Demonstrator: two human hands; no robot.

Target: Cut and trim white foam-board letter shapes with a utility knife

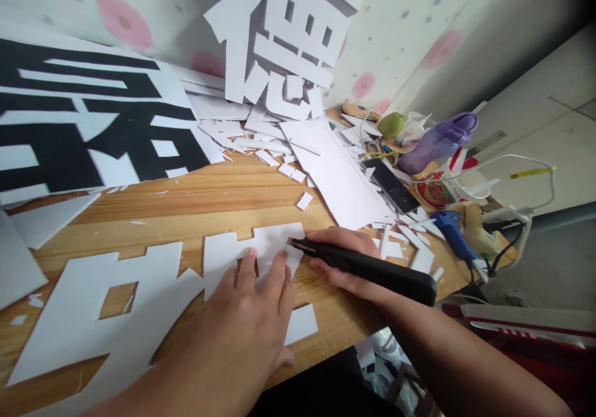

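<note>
My left hand [254,302] lies over a white foam-board cutout [272,240], fingers spread and pressing on its face beside a square notch. My right hand [344,259] is closed around a long black tool [372,268] with a narrow metal tip; its exact kind is unclear. The tip rests at the cutout's right end, close to my left fingertips. To the left is a larger white cutout [69,305] with a square hole, partly under my left forearm. A small white piece [302,324] sits just right of my left hand.
A white character cutout [242,38] leans on the wall above scraps. A black-and-white sheet [51,138] stands at left. On the right are a phone [390,184], a purple bottle [437,141], a paper cup [442,187], a blue glue gun [454,234] and a white cable [516,157].
</note>
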